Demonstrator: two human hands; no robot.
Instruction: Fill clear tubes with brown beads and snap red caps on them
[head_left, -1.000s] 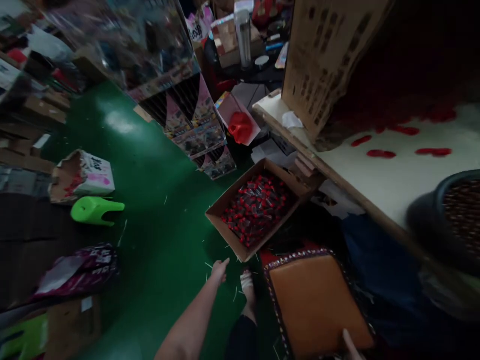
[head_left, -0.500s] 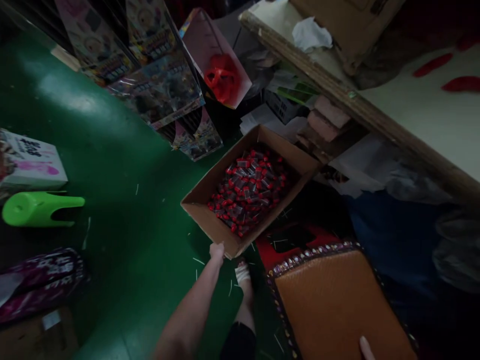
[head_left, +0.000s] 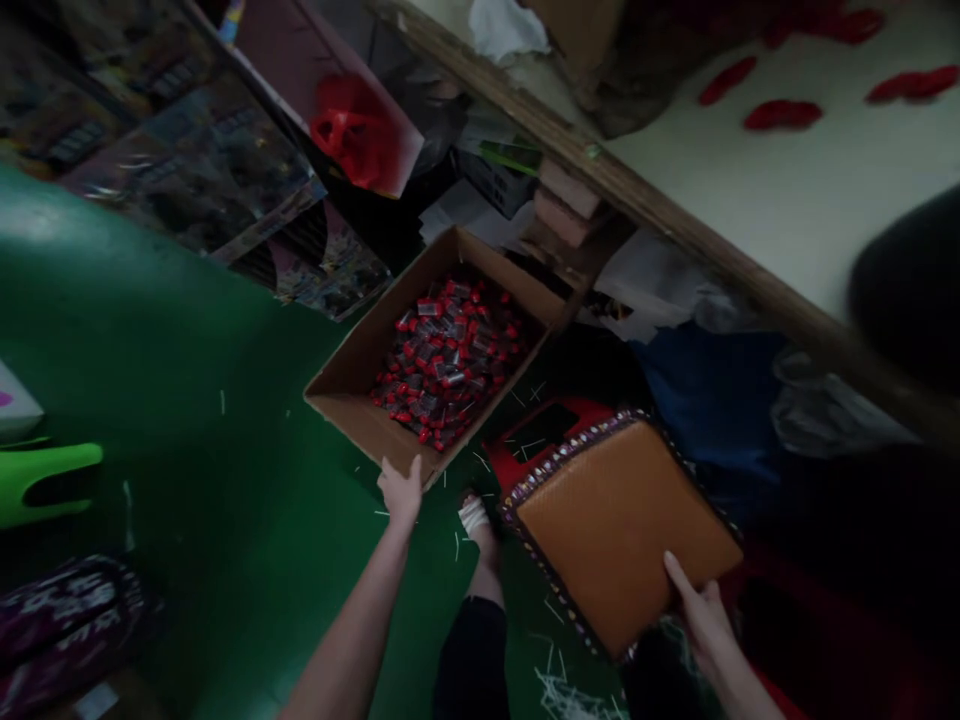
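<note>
An open cardboard box sits on the green floor, filled with small red-capped items whose exact kind is too small to tell. My left hand is against the near edge of the box, fingers up at its rim. Whether it grips the rim is unclear. My right hand lies on the lower edge of an orange cushion with a beaded border, fingers apart. That cushion rests on a red stool. Between my hands is my foot, wrapped in white.
White shreds litter the green floor. Printed display boxes and a red plastic bag stand behind the box. To the right runs a wooden-edged white table with red pieces. A lime-green plastic object lies at left.
The whole view has shifted up and to the left as my head turned. My right hand has moved further onto the cushion, and my left hand stays at the box's near edge.
</note>
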